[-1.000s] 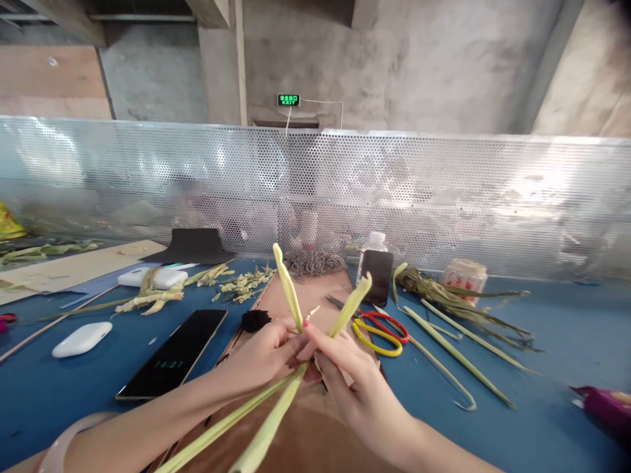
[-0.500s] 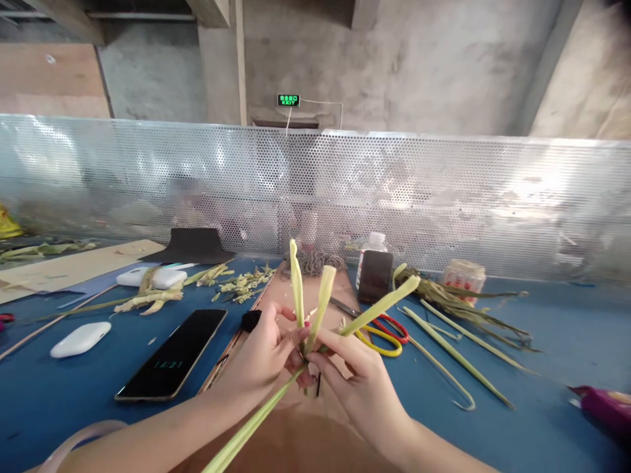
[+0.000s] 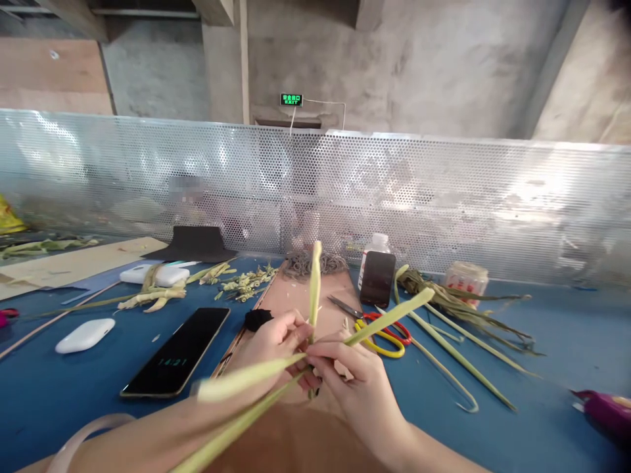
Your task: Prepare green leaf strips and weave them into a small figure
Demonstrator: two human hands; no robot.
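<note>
Since half a second earlier, one of the two upright leaf ends had swung down toward the camera and lay across the left forearm, so a single strip stood up from the pinch where two had stood side by side. Both hands met above the brown board [image 3: 296,295], which serves as the landmark for all that follows. The left hand [image 3: 273,341] had its fingers closed on the palm leaf strips [image 3: 314,289] at their crossing, thumb on top. The right hand [image 3: 355,384] pinched the same crossing from the other side, its fingers clenched on the strip that slanted up and away to the right. The strips were held in the air over the near half of the board, their long tails running down past the left forearm toward the camera.

Just right of the board lay scissors [image 3: 382,332] with red and yellow handles. Beyond them a dark phone [image 3: 377,279] leaned against a bottle, and a pile of loose leaves [image 3: 458,309] spread farther right. Left of the board a black phone [image 3: 180,351] lay face up, with a white case [image 3: 85,335] farther left. At the board's far end sat a coil of cord [image 3: 315,263].
</note>
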